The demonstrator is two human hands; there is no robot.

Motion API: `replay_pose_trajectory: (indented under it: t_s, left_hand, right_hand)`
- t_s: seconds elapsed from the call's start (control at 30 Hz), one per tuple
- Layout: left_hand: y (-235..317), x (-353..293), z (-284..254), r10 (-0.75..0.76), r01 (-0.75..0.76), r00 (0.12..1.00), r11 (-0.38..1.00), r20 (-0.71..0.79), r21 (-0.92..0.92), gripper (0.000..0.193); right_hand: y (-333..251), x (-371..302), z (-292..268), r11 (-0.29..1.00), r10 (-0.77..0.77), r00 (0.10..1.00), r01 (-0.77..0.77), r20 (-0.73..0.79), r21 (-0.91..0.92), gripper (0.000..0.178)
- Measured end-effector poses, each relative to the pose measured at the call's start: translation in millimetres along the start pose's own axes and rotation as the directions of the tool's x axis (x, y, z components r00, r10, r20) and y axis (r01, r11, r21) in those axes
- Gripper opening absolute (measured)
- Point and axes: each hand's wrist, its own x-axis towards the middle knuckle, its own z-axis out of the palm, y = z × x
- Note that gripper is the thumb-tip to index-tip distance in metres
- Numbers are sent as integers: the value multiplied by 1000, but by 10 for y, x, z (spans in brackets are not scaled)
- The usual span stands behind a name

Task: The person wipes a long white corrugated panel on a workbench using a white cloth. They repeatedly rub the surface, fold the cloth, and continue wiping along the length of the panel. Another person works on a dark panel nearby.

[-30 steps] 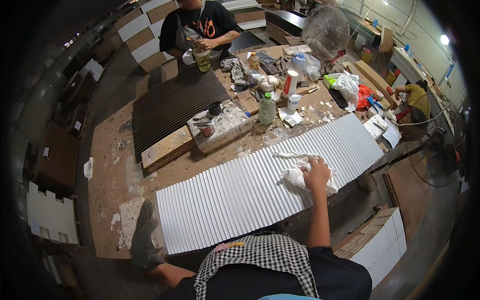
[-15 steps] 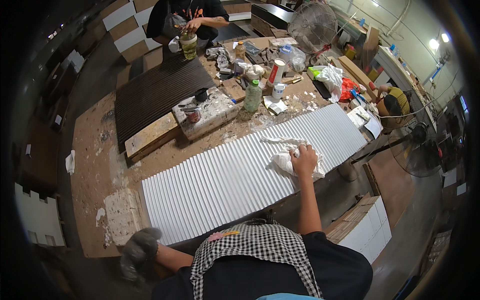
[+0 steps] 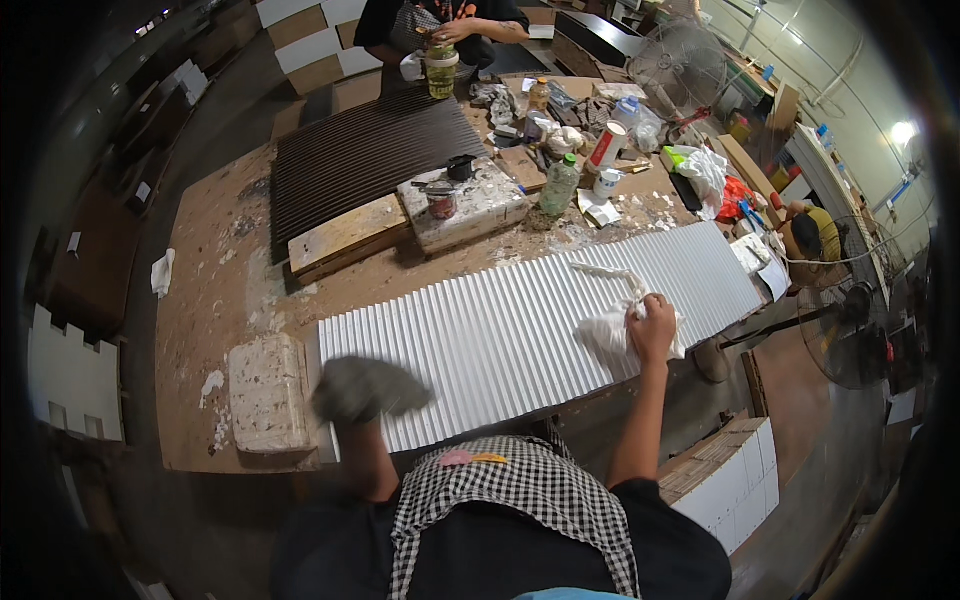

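Observation:
A long white ridged panel [image 3: 480, 345] lies slanting across the near side of the worktable. Toward its right end, my bare right hand [image 3: 652, 328] grips a bunched white cloth [image 3: 606, 332], which seems lifted a little, with a twisted strip trailing over the ridges. My left hand [image 3: 370, 390], in a dark grey glove, is over the panel's left end. Motion smears its fingers, and I cannot make out anything in them. Beside it, at the table's near left corner, sits a paint-spattered white block [image 3: 268, 393].
A dark ridged panel [image 3: 370, 165] lies at the far left beside a wooden block [image 3: 350, 238] and a spattered white block [image 3: 465, 215]. Behind my panel stand a green-capped bottle [image 3: 560, 186] and several containers. Across the table, a person holds a yellow-green jar [image 3: 441, 75]. Fans stand at the right.
My gloved left hand has swung up from beside the table's near edge to over the panel's left end. My right hand has raised the bunched cloth slightly. The whole view has shifted.

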Motion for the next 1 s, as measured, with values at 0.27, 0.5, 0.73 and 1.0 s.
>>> replay_pose_trajectory:
  t_s: [0.27,0.5,0.73,1.0]
  left_hand:
    - [-1561,-178,-327,-581,688,687,329,-435,647,57]
    - [-1831,-187,-32,-748,755,655,642,-110,130,53]
    - [-2057,-253,9,-710,705,683,703,-174,-99,50]
    - [-1496,244,-125,-751,758,651,638,-108,134,40]
  right_hand:
    - [-1476,-827,-969,824,-24,990,-60,140,564,27]
    - [-1689,-993,-1521,848,4,1000,-10,13,530,39]
    - [-1666,-702,-1279,760,-104,988,152,-113,631,56]
    - [-1173,-550,-1200,722,-78,963,-125,260,681,30]
